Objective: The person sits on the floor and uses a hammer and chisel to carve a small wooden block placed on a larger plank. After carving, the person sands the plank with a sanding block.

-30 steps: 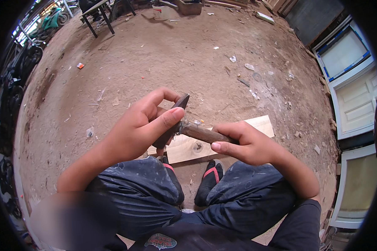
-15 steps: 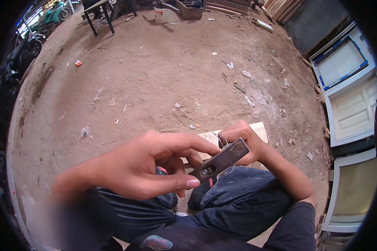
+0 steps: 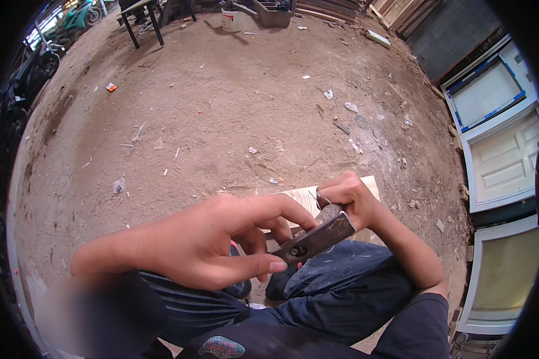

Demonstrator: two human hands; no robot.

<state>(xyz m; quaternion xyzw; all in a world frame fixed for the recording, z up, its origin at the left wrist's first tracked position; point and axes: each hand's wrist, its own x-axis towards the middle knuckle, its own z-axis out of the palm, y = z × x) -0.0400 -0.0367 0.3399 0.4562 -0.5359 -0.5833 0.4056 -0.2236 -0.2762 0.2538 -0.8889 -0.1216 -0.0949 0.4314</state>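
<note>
In front of my lap, my left hand (image 3: 221, 239) pinches a dark metal hammer head (image 3: 317, 238) between thumb and fingers. An oval eye shows in the head's near side; its far end slants up to the right, beside my other hand. My right hand (image 3: 344, 194) is closed around a thin, bent, wire-like piece (image 3: 326, 198), which curves out by the thumb. A greyish part behind the hammer head is too covered to identify. A pale wooden board (image 3: 369, 184) lies beneath the hands, partly hidden.
My bent legs (image 3: 341, 269) are below the hands. Scraps of litter dot the dirt floor (image 3: 209, 131). White panelled doors (image 3: 503, 155) lean along the right. At the back stand a table (image 3: 139, 12) and a white bucket (image 3: 232, 20); motorbikes (image 3: 78, 18) are at the far left.
The hammer head has tilted and shifted slightly down, its eye turning more edge-on. The thin bent piece by my right hand shows more clearly. Both hands keep their grip.
</note>
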